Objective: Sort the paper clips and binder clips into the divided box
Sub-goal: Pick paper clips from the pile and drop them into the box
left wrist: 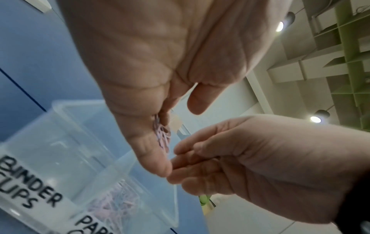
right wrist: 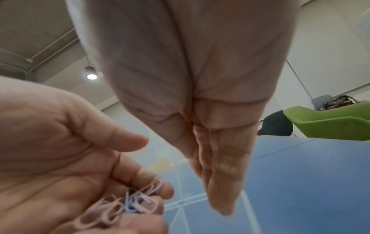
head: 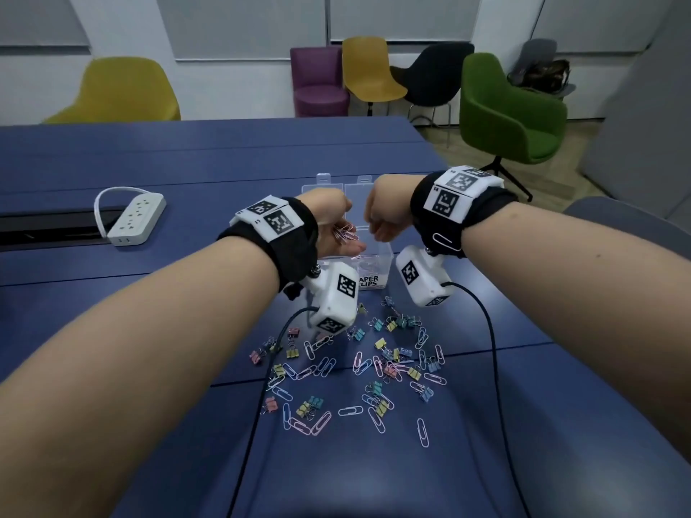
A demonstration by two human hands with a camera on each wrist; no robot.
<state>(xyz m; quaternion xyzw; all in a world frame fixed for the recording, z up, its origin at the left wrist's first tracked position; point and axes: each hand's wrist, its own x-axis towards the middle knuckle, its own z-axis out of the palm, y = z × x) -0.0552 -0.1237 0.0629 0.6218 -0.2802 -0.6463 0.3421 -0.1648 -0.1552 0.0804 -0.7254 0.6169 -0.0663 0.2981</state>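
Nearest the person, on the blue counter (head: 561, 424), loose paper clips (head: 350, 410) and binder clips (head: 382, 407) lie scattered and intermixed, some touching or overlapping. Both kinds are judged light and stiff; the thin wire clips lie flat, look slippery and are best pinched at one end or slid into a palm, while the binder clips stand taller and can be taken by the body or the wire handles. Two camera cables (head: 490, 353) trail across the pile and may snag. Farther out, above the divided box (head: 374, 263), the left hand (head: 332, 226) is cupped palm up, cradling a small bunch of pink and blue paper clips (right wrist: 120, 205); the right hand (head: 385, 214) hangs just beside it, fingers loosely curled, holding nothing visible. Some paper clips already lie in the compartment labelled for them; the binder-clip compartment appears bare. A power strip (head: 136, 218) sits well apart on the left; chairs (head: 508, 110) stand beyond the counter.
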